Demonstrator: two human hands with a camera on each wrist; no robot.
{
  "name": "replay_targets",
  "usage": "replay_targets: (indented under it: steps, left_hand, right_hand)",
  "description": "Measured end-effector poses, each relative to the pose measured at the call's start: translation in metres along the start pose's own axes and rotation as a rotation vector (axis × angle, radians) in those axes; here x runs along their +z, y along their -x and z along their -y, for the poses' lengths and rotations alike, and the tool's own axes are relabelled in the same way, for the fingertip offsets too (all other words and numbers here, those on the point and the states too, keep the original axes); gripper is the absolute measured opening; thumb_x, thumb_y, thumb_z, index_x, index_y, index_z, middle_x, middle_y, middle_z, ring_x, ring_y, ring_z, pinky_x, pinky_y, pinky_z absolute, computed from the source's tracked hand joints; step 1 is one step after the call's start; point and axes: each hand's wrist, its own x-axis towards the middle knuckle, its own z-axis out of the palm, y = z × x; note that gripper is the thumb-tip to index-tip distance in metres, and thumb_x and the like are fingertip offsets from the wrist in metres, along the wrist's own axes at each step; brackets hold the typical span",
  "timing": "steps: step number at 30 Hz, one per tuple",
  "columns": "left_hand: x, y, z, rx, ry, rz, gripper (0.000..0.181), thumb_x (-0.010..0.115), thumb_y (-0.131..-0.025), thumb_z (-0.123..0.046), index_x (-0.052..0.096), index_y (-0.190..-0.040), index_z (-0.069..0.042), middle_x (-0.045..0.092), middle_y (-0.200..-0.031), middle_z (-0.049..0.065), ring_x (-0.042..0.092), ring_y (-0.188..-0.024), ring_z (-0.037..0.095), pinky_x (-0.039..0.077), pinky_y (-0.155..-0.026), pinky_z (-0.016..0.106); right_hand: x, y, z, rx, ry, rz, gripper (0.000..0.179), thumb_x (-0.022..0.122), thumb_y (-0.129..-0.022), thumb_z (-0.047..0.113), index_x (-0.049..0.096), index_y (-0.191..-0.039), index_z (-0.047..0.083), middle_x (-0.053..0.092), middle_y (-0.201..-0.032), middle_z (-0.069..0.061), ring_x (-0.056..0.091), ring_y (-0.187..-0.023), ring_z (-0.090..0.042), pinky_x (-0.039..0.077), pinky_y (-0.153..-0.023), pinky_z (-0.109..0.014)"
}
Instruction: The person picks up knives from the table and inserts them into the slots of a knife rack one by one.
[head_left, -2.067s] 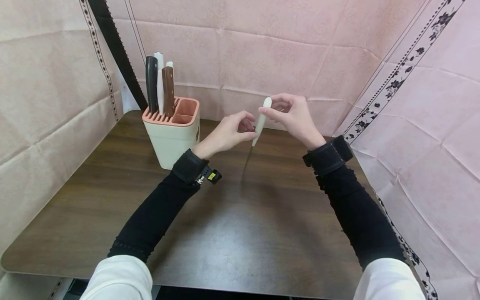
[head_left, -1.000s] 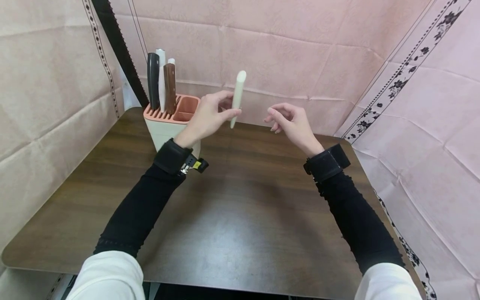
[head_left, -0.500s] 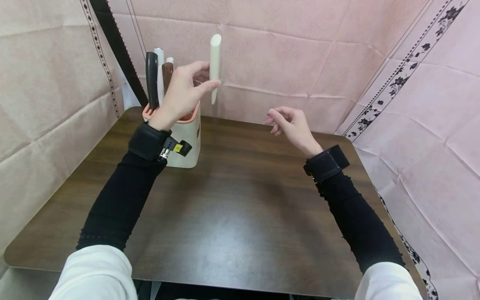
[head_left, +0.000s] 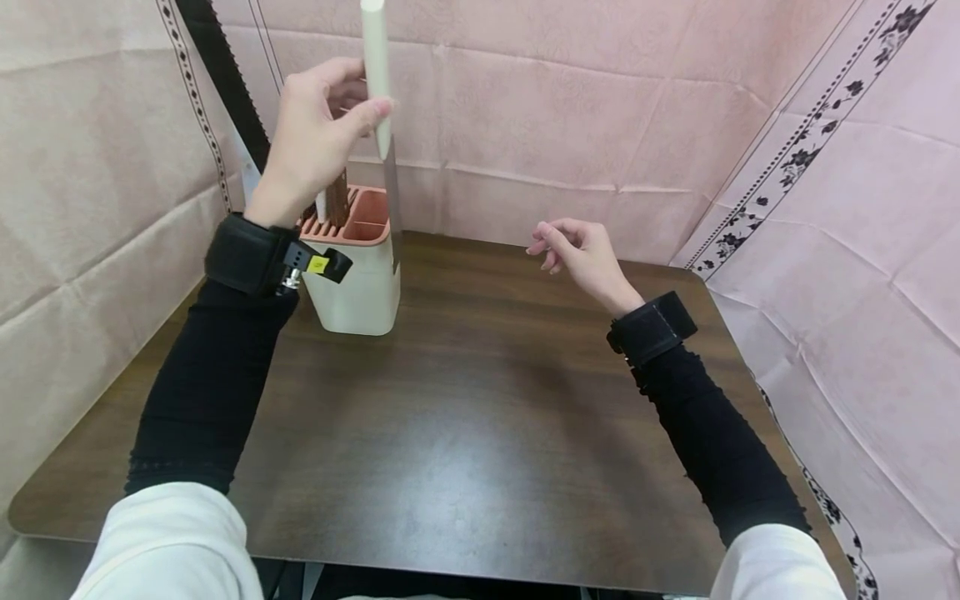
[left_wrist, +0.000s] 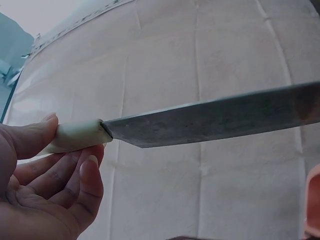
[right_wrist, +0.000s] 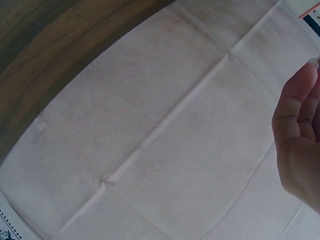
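Observation:
My left hand [head_left: 311, 137] pinches the pale green handle of a kitchen knife [head_left: 378, 75] between thumb and fingers, high over the back left of the table. The blade points down in the head view, its lower part at the right side of a knife block [head_left: 352, 292]; whether they touch I cannot tell. In the left wrist view the broad grey blade [left_wrist: 215, 120] stretches away from the hand. The block is pale green with a coral slotted top. My right hand [head_left: 588, 260] hovers over the table's back right, fingers loosely curled around nothing.
A brown-handled knife [head_left: 337, 202] and a white-handled one [head_left: 322, 207] stand in the block's slots, partly behind my left hand. The dark wooden table [head_left: 450, 400] has pale patterned cloth [head_left: 540, 117] hanging behind and at both sides.
Both hands were at the knife at first; the right hand then let go. My left hand has carried the knife up and left to the block, turning it upright. Lately the right hand stays put.

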Motion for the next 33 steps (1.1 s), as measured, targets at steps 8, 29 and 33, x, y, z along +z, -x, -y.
replay_targets:
  steps: [8,29,33]
  left_hand:
    - [-0.023,-0.004,-0.003,-0.002,0.000,-0.068,0.038,0.065,-0.092,-0.020,0.060,-0.129,-0.010,0.070,-0.115,0.006,0.060,-0.087,0.002,0.046,-0.081,0.018]
    - [-0.074,-0.004,0.007,-0.072,0.142,-0.167,0.036,0.066,-0.091,-0.014,0.062,-0.126,-0.010,0.066,-0.102,-0.010,0.059,-0.094,0.007,0.045,-0.082,0.020]
    - [-0.082,-0.009,0.013,-0.086,0.176,-0.193,0.034,0.066,-0.090,-0.011,0.063,-0.123,-0.010,0.065,-0.102,-0.007,0.057,-0.093,0.007,0.045,-0.080,0.019]
  right_hand:
    - [0.004,0.001,-0.001,0.028,-0.002,0.020,0.028,0.054,-0.099,0.019,0.068,-0.100,-0.005,0.072,-0.092,-0.026,0.061,-0.056,-0.010,0.055,-0.060,-0.034]
    - [0.010,0.008,0.008,0.055,0.025,0.047,0.029,0.053,-0.099,0.023,0.068,-0.102,-0.002,0.075,-0.083,-0.009,0.062,-0.060,-0.014,0.056,-0.064,-0.033]
    - [0.011,0.013,0.023,0.057,0.031,0.054,0.028,0.053,-0.099,0.021,0.068,-0.101,-0.003,0.072,-0.076,0.009,0.062,-0.060,-0.012,0.056,-0.065,-0.034]
